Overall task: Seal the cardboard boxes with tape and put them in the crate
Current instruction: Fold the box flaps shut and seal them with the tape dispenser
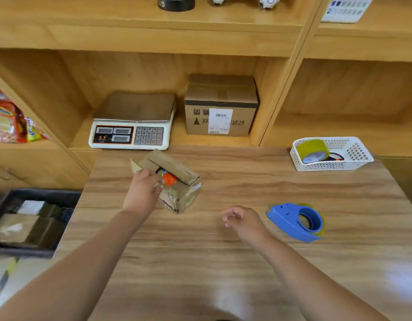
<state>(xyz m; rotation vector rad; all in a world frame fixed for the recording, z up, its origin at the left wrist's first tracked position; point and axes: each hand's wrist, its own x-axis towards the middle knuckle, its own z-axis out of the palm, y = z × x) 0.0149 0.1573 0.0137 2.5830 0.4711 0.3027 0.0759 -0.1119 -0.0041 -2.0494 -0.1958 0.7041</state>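
Note:
A small cardboard box (181, 193) sits tilted on the wooden table, its top flaps partly open with an orange item showing inside. My left hand (143, 189) grips the box at its near-left side, fingers over the flap edge. My right hand (243, 220) hovers above the table with fingers loosely curled, holding nothing, just left of a blue tape dispenser (297, 222) lying on the table. A dark crate (35, 218) at the lower left, off the table's edge, holds taped boxes. A larger sealed cardboard box (221, 107) stands in the shelf recess behind.
A weighing scale (133, 122) sits in the recess left of the large box. A white basket (353, 158) with a yellow tape roll (312, 150) stands at the table's back right. Snack packets (8, 121) fill the left shelf. The wooden table (200, 262) stretches toward me.

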